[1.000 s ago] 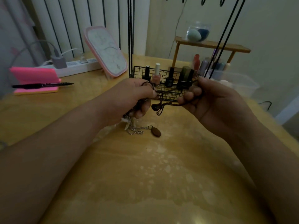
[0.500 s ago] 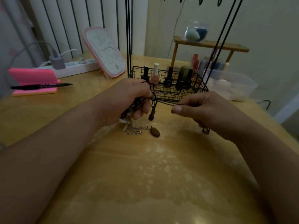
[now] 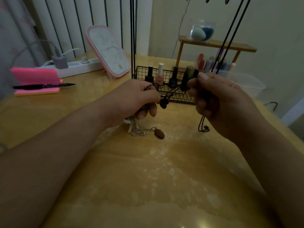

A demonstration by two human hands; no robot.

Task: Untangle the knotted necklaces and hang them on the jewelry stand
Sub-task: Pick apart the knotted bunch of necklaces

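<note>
My left hand [image 3: 138, 99] grips a bunch of tangled necklaces above the wooden table. From that bunch a silver chain [image 3: 138, 131] with a brown oval pendant [image 3: 159, 133] hangs down onto the tabletop. A dark cord necklace [image 3: 164, 102] with a small dark bead runs from my left hand to my right hand [image 3: 218, 102], which pinches the cord and holds it taut. The cord's loose end [image 3: 203, 127] dangles below my right hand. Just behind both hands stands the black wire jewelry stand [image 3: 133, 38], with its basket base [image 3: 179, 97]; its upper hooks are mostly cut off by the frame.
Nail polish bottles [image 3: 159, 74] stand in the basket. A pink-framed mirror [image 3: 108, 50], a power strip [image 3: 77, 65] and a pink notepad with a pen [image 3: 37, 85] lie at the back left. A small wooden shelf [image 3: 215, 46] and a clear plastic box [image 3: 246, 83] stand at the back right.
My right hand has risen and moved toward the basket, drawing the dark cord taut. The cord's loose end now hangs lower beneath it. My left hand has stayed in place.
</note>
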